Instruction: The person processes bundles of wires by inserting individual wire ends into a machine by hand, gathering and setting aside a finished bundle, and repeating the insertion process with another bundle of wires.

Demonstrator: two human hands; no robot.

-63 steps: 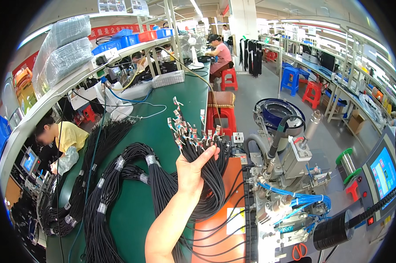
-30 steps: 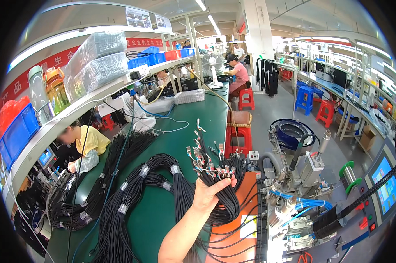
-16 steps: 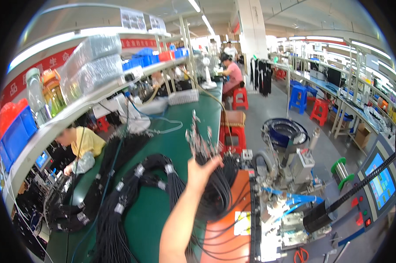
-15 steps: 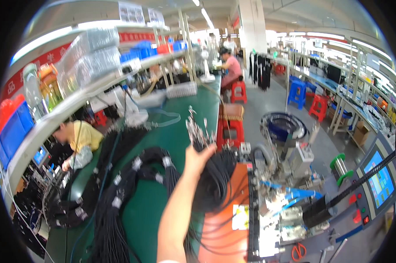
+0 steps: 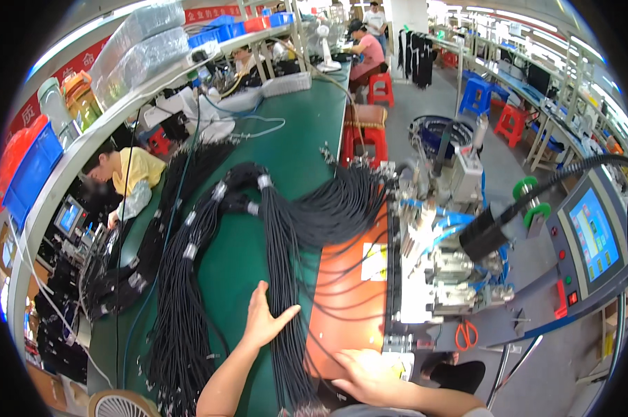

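My left hand (image 5: 264,321) is open, thumb and fingers apart, beside a long bundle of black cables (image 5: 281,278) that hangs down the green table toward me. My right hand (image 5: 371,377) sits low over the orange mat (image 5: 349,299), fingers apart and loosely bent, with nothing visible in them. A fanned heap of black cables (image 5: 338,208) lies at the mat's far end, metal ends pointing away. Loose single cables cross the mat near my right hand. Left of these, more taped cable bundles (image 5: 182,299) curve over the green table (image 5: 237,257).
A machine with metal clamps (image 5: 453,274) stands right of the mat, with a touch screen (image 5: 595,236) beyond. Red-handled scissors (image 5: 466,335) lie by it. Shelving (image 5: 147,94) overhangs the left side, where a person in yellow (image 5: 139,174) works. Red stools (image 5: 381,90) stand farther off.
My left hand has let go of the black cable bundle it held up; the bundle now lies on the mat. That hand has come back nearer, and my right hand has entered from below.
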